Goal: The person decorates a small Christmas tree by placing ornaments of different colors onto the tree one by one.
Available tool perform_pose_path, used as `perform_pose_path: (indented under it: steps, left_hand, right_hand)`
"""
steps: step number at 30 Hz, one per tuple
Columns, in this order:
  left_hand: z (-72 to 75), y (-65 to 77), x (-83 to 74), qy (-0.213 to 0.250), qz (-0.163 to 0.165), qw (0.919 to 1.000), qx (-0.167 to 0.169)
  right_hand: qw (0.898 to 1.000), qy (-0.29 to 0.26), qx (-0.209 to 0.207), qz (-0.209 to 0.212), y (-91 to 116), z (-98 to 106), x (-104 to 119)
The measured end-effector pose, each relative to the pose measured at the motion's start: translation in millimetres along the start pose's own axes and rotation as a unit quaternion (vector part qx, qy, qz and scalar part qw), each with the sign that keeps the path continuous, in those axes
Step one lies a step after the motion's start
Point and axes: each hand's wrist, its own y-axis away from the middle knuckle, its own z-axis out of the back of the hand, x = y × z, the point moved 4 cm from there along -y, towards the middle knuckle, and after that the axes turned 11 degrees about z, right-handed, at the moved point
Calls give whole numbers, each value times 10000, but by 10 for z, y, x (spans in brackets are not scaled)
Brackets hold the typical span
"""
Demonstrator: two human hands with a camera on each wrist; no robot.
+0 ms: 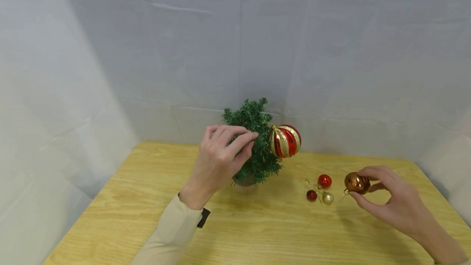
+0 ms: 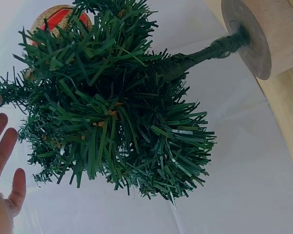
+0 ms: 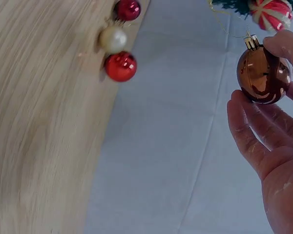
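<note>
A small green artificial Christmas tree [image 1: 252,115] stands on the table, its wooden base [image 2: 283,29] showing in the left wrist view. My left hand [image 1: 221,156] is at the front of the tree, thumb and index finger pinching a branch tip [image 2: 12,92]; the other fingers are spread. On the tree's right side hangs a large red and gold striped bauble [image 1: 286,141]. Over the table at the right, my right hand [image 1: 399,199] holds a shiny brown bauble [image 3: 259,73] between thumb and fingers. From its gold cap trails a thin gold loop [image 3: 229,31].
Between the tree and my right hand, a red bauble [image 1: 324,180], a dark red bauble [image 1: 311,195] and a pale gold bauble [image 1: 327,198] lie close together on the wooden table [image 1: 265,232]. Grey-white sheeting [image 1: 235,44] encloses the back and sides.
</note>
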Motion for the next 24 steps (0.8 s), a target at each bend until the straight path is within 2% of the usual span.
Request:
perform_pose_path:
  steps: [8, 11, 15, 19, 22, 24]
  left_hand:
    - [-4, 7, 30, 290, 205, 9994, -56]
    - [-6, 11, 39, 466, 326, 9984, -37]
    - [-16, 18, 43, 658, 487, 9966, 18]
    - [-21, 25, 37, 786, 614, 9950, 37]
    - [-22, 36, 36, 843, 679, 9941, 22]
    - [-24, 44, 38, 859, 708, 9938, 16]
  right_hand:
    - [9961, -772, -380, -186, -131, -22, 117]
    - [9926, -1025, -530, -379, -147, -29, 148]
    - [9870, -1210, -607, -872, -145, -43, 186]
    - [9776, -1563, -728, -1206, -153, -61, 222]
    - [9679, -2007, -964, -1166, -172, -74, 241]
    - [9599, -2363, -1176, -941, -187, -82, 254]
